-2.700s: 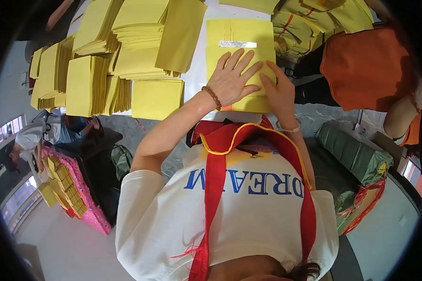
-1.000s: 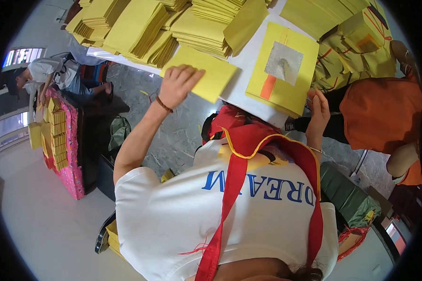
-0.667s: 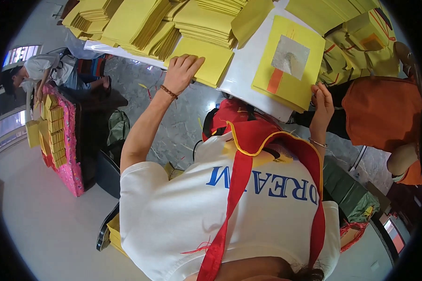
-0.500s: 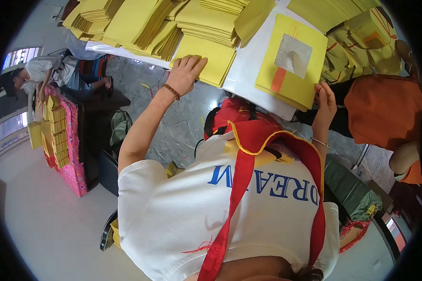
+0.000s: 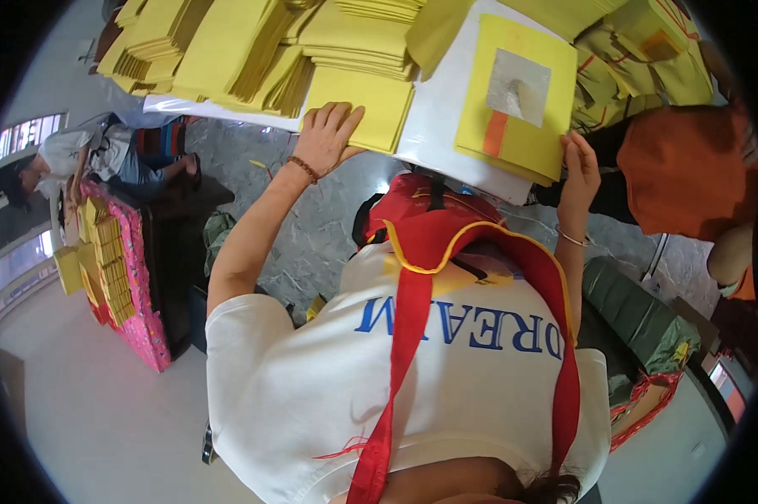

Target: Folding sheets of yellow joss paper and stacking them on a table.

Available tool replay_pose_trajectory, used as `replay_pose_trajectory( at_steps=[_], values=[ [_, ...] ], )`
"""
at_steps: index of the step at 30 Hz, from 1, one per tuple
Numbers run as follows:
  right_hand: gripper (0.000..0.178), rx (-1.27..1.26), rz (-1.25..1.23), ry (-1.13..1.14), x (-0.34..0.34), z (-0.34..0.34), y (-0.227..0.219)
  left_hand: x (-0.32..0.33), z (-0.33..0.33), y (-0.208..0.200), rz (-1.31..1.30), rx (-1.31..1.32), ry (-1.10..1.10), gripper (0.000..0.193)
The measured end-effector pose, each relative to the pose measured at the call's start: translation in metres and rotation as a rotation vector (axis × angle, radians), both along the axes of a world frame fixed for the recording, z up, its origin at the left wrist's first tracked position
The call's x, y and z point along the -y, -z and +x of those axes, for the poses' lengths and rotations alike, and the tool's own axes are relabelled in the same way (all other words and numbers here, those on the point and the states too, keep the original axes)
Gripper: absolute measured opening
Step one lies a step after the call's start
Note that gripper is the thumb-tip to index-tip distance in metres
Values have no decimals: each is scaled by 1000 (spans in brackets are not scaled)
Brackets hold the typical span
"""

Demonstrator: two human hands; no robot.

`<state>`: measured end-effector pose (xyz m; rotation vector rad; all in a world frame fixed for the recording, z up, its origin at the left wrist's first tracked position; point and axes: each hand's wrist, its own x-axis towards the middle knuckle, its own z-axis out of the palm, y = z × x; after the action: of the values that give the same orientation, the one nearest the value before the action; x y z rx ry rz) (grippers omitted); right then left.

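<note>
A low stack of yellow paper sheets (image 5: 366,101) lies at the near edge of the table. Spread fingers of my left hand (image 5: 328,139) rest on its left side, the thumb at its near edge. To the right is another stack of yellow sheets (image 5: 476,84), topped by a silvery, translucent square (image 5: 518,88) and an orange strip (image 5: 496,134). My right hand (image 5: 581,168) is beside this stack's right edge, loosely bent fingers pointing away from me and fingertips against or very near the edge. Neither hand lifts any sheet.
Taller piles of yellow paper (image 5: 228,46) crowd the table's far left. Bundles of folded yellow paper (image 5: 639,63) lie far right, near a person in orange (image 5: 686,172). Left, another person (image 5: 68,155) sits by a pink-covered table (image 5: 148,311). A red bag (image 5: 429,206) hangs before me.
The whole view has shifted slightly. My left hand stays on the low stack; my right fingers have straightened a little and moved up along the right stack's edge.
</note>
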<state>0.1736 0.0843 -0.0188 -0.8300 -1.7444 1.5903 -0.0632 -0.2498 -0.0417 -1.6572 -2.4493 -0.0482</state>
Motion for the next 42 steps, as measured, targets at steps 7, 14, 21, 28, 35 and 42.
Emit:
replay_pose_trajectory(
  at_steps=[7,14,21,28,35,42],
  values=[
    [27,347,976,-292,7,1,-18,-4,-1,-31,-65,19,54,60],
    [23,246,815,-300,4,3,-7,-68,28,-52,228,143,210,30],
    [24,252,730,-307,4,5,-5,-139,63,-56,280,356,447,29],
    [39,248,587,-399,0,11,-16,-145,55,-50,237,314,510,24],
    [49,291,606,-480,-8,14,-19,-151,49,-59,220,491,430,16],
    [50,330,678,-479,-7,13,-24,-158,44,-67,186,631,386,15]
  ],
)
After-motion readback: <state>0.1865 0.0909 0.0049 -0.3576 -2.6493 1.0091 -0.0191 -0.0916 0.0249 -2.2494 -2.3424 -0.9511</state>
